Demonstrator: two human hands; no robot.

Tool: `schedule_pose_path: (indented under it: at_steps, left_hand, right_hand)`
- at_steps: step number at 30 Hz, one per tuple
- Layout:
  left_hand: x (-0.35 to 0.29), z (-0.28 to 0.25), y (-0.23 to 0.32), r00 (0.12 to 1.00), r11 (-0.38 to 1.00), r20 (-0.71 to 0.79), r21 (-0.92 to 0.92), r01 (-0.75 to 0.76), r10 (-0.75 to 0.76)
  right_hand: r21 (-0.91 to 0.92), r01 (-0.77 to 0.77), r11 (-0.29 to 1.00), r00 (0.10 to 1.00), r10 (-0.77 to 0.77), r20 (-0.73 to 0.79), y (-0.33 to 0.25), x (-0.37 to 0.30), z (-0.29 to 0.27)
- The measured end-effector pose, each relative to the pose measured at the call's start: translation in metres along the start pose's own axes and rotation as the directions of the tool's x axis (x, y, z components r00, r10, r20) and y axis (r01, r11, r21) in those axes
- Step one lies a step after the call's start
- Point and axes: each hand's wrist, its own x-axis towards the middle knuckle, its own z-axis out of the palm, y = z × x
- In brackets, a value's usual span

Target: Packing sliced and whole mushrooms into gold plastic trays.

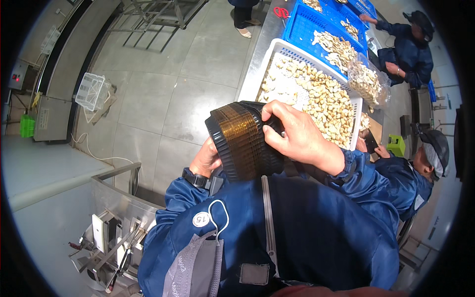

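In front of my chest I hold a stack of nested black plastic trays with ribbed rims; its side shines amber-brown. My left hand grips the stack from the left, its fingers partly hidden behind it. Thumb and forefinger of my right hand pinch the rims on the right side. Just beyond my right hand, a white perforated basket stands on the metal table, holding many small pale-brown mushroom-like pieces.
Blue crates with sliced pieces stand farther along the table, near red-handled scissors and a clear plastic bag of slices. Co-workers stand along the right side. A metal frame with tools stands at lower left; a white crate sits on the floor.
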Motion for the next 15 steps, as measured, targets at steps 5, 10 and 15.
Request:
schedule_pose_path:
  at_steps: [5,10,15]
  left_hand:
    - [0.004,-0.013,-0.008,0.996,0.998,0.073,-0.023,-0.052,0.054]
    - [0.002,-0.007,-0.003,0.999,1.0,0.035,-0.006,-0.001,0.001]
    - [0.001,-0.003,-0.002,0.998,1.0,0.056,-0.005,-0.011,0.011]
  right_hand:
    - [-0.038,0.107,0.994,0.993,-0.109,-0.051,0.009,-0.002,0.007]
    - [-0.013,0.105,0.994,0.994,-0.105,-0.04,0.006,-0.001,0.005]
    - [-0.024,0.085,0.996,0.995,-0.086,-0.043,0.005,-0.002,0.006]
